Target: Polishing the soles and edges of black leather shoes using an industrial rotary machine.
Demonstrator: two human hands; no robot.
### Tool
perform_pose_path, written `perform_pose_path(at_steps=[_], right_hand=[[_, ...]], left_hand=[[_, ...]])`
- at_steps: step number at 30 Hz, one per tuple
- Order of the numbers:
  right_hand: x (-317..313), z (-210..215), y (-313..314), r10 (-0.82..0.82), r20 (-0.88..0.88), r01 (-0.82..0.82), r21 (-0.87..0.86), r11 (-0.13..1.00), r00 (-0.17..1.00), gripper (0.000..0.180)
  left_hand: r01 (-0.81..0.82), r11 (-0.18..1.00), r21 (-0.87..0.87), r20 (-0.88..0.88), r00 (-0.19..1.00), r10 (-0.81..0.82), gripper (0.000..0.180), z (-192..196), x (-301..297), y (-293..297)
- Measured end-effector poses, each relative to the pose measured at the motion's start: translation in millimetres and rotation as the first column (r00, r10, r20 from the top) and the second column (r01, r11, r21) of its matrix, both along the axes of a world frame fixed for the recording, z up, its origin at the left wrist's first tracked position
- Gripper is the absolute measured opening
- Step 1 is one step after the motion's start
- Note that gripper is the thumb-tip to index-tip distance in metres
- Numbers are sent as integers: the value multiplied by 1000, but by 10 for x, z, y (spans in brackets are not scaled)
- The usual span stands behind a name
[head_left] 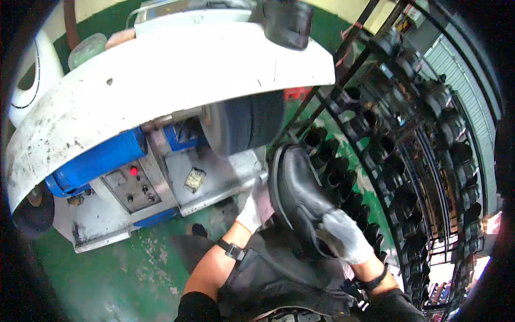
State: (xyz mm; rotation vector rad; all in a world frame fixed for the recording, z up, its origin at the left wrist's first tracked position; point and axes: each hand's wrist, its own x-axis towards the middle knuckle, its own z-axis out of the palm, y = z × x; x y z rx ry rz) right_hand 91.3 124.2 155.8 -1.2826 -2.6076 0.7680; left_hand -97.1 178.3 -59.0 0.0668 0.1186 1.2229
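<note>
Green workshop floor (pixel 134 268), white buffing machine (pixel 161 80), both gloved hands (pixel 300 220) gripping black shoe (pixel 298 188).

The black leather shoe (pixel 300 188) is looking glossy and smooth, catching light along its toe. Both hands are wearing white knitted cloth gloves, left (pixel 252 209) and right (pixel 343 236), looking matt and fuzzy. The white painted metal machine hood (pixel 161 80) is showing scuffed, grimy paint.
</note>
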Motion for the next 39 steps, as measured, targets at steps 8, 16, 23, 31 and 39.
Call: perform_pose_path(at_steps=[8, 16, 23, 31, 39], right_hand=[[-1176, 1500, 871, -327, -806, -284, -504, 816, 494, 38], [-2746, 2298, 1891, -239, -782, -489, -563, 666, 575, 46], [-2207, 1989, 2478, 63, 83, -100, 578, 810, 995, 40], [-1044, 1203, 1118, 39, -191, -8, 161, 987, 981, 39], [-279, -649, -129, 9, -3, -8, 50, 999, 1000, 40]], left_hand=[[27, 976, 218, -444, 893, 74, 80, -14, -180, 3], [-25, 969, 248, -406, 905, 127, 73, -124, -292, 141], [-67, 959, 276, -359, 918, 167, 56, -60, -372, 113], [-32, 968, 249, -414, 900, 136, 66, -115, -224, 170], [-99, 968, 229, 11, 995, 99, 97, -111, 17, -78]])
